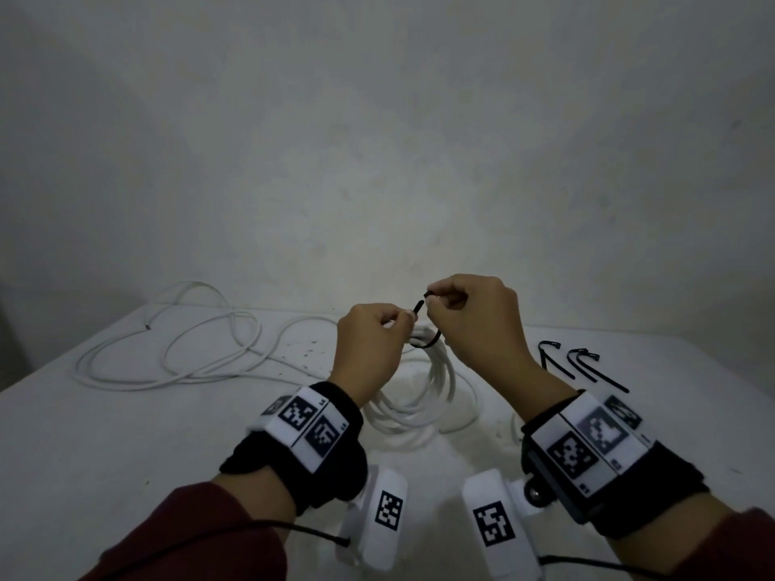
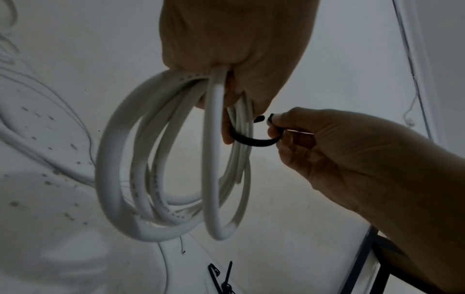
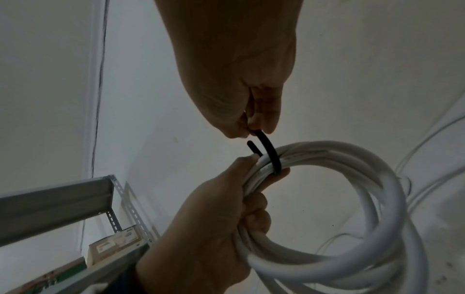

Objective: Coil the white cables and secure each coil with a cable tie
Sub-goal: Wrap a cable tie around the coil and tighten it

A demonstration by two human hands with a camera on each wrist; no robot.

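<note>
While the coiled white cable (image 1: 423, 387) is held raised above the white table (image 1: 126, 446), its loops are gripped by the curled fingers of the left hand (image 1: 369, 345), and the lower turns are seen hanging toward the tabletop. Around the gripped bundle a black cable tie (image 2: 254, 141) is wrapped, one end of which is pinched between thumb and fingertips of the right hand (image 1: 478, 320); the other end is seen projecting free just beside the left thumb. Whether the tie is already threaded cannot be told. To the left of the coil, a second white cable (image 1: 180, 350) is laid loose and uncoiled on the table. To the right of the coil, spare black cable ties (image 1: 583, 364) are laid together on the table, well apart from it. Beyond the coil, a pale wall (image 1: 377, 140) is recorded.
</note>
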